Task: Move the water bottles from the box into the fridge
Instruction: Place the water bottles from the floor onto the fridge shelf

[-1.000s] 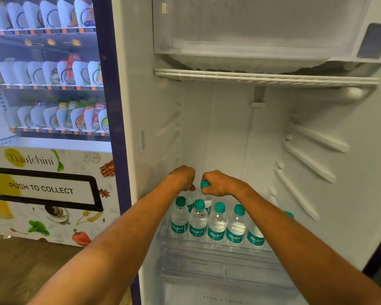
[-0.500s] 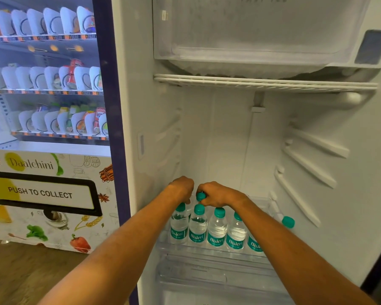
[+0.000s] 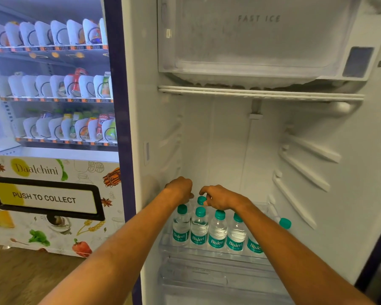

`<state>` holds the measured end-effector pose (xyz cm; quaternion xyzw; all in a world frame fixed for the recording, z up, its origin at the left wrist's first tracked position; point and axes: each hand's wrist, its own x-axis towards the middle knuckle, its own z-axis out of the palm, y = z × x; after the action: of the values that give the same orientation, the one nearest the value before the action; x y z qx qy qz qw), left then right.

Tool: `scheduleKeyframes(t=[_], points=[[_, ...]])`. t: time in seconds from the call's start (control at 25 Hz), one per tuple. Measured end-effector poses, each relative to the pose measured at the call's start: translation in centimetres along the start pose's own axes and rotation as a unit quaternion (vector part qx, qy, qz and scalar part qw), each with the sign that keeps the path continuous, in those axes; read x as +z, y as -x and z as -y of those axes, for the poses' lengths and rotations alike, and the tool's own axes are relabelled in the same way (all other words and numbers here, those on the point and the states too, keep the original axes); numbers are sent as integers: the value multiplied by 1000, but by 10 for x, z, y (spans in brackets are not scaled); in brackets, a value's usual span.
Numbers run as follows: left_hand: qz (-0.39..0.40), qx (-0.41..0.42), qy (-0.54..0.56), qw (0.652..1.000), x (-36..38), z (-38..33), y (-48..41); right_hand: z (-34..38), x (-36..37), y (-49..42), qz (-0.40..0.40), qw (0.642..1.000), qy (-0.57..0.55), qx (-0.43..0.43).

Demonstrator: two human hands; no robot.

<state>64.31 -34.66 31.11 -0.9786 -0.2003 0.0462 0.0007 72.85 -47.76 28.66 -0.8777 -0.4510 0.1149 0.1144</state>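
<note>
Several clear water bottles with green caps and green labels [image 3: 217, 232] stand in a row on the fridge's glass shelf [image 3: 218, 253]. Both arms reach in over them. My right hand [image 3: 220, 198] pinches the green cap of a bottle [image 3: 201, 199] just behind the front row. Beside it, my left hand [image 3: 180, 189] is curled over the top of another bottle, whose cap is hidden. One more green-capped bottle [image 3: 285, 223] shows at the shelf's right end. The box is out of view.
The fridge stands open, with a frosted freezer compartment [image 3: 257, 40] on top and bare shelf rails [image 3: 306, 164] on the right wall. A clear drawer [image 3: 207, 276] sits under the shelf. A snack vending machine [image 3: 53, 106] stands to the left on a wooden floor.
Both hands have lowered their bottles down behind the front row. The camera has tilted up a little, showing more of the freezer.
</note>
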Motion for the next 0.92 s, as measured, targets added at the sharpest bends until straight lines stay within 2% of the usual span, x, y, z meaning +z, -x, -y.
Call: scheduleKeyframes(t=[0.16,0.36,0.52,0.72,0.84,0.92], points=[[-121,31,38,991,-7,0,35,14,-8,31,-100,994,-40,26],[-241,93,47,965,20,2,96,46,3,90,-208,977,35,13],[-283,122,30,951,37,17,153,80,32,140,-268,961,63,-1],[-324,186,33,927,56,65,226,140,72,181,-302,952,51,-19],[-333,213,5,919,70,115,264,186,102,189,-292,955,40,-36],[-316,195,-15,928,83,158,286,216,124,185,-279,958,27,-57]])
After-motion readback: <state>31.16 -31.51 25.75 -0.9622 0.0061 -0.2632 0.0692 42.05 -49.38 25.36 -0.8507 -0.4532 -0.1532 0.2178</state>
